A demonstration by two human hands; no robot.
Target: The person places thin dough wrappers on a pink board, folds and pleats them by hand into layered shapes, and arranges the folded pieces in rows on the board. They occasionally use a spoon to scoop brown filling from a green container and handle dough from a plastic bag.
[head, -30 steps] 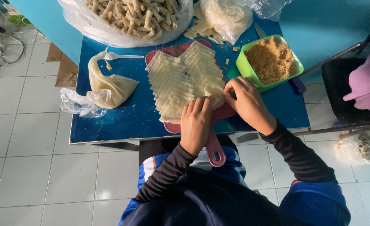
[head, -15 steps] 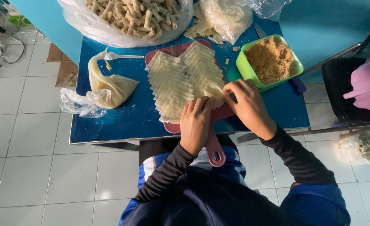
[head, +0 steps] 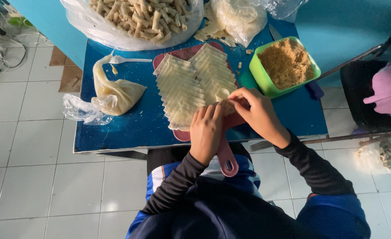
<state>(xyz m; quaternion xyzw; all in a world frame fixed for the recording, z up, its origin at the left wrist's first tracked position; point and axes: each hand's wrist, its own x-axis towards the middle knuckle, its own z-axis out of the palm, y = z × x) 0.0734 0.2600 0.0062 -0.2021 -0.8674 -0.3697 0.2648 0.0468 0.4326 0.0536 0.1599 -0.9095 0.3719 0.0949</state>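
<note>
Both hands have shifted slightly up and right since the earlier frames, now bunched at the lower right corner of the wrapper sheets; everything else on the tabletop is unchanged.

Left hand [head: 207,132]: palm down, fingers together, pressing on the near end of the sheets and the board edge. Not gripping anything I can see.
Right hand [head: 256,114]: fingers curled narrow, pinching one small pale wrapper [head: 225,105] at its fingertips. Fingertips of both hands are touching or nearly so.

Wrapper sheets [head: 193,86]: pale square pieces fanned in two overlapping rows on a dark red cutting board [head: 184,52]. Board handle [head: 227,159] sticks out over the near tabletop edge, beneath the left wrist.

Packaging:
- Green square tub [head: 261,75], right of the board, filled with brown crumbly filling [head: 287,62].
- Cream-coloured soft bag [head: 115,93], twisted neck, left of the board; crumpled clear plastic [head: 82,110] just beside it at the left edge.
- White plastic spoon [head: 127,59] above the bag.
- Large clear plastic bag of finished rolls [head: 138,15] at the far edge, top left.
- Second clear bag with pale scraps [head: 237,17], top centre.

Blue tabletop [head: 138,128], glossy. White tiled floor [head: 31,177] below. No readable labels.
</note>
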